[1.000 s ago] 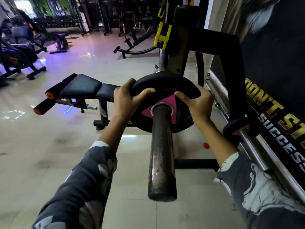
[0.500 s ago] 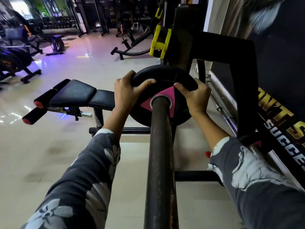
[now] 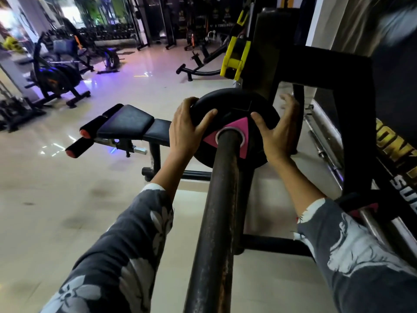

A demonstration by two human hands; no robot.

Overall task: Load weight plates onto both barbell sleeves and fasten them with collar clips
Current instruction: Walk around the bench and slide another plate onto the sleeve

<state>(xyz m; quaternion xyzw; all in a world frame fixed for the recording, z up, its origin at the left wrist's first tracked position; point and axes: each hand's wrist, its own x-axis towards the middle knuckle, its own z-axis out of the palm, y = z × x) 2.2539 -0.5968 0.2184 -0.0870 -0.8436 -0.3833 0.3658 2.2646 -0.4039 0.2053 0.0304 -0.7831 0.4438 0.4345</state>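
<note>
Black rubber, pink at the hub: the plate (image 3: 234, 109) sits threaded on the sleeve (image 3: 216, 222), far up near the rack (image 3: 352, 98). The left hand (image 3: 186, 132) clasps its rim, thumb across the face. The right hand (image 3: 278, 129) is half-released, fingers spread, thumb touching. To seat it well, she should push evenly from both sides, keeping it square.

On the dark wall banner (image 3: 397, 141) at your right you can read only parts of words: gold capitals "ON'T", cut off at the frame edge, and under them white letters "SU", also cut off. Far across the room, small pale lettering on a black machine panel (image 3: 222, 24) is too blurred to read. Nothing else carries readable text.
</note>
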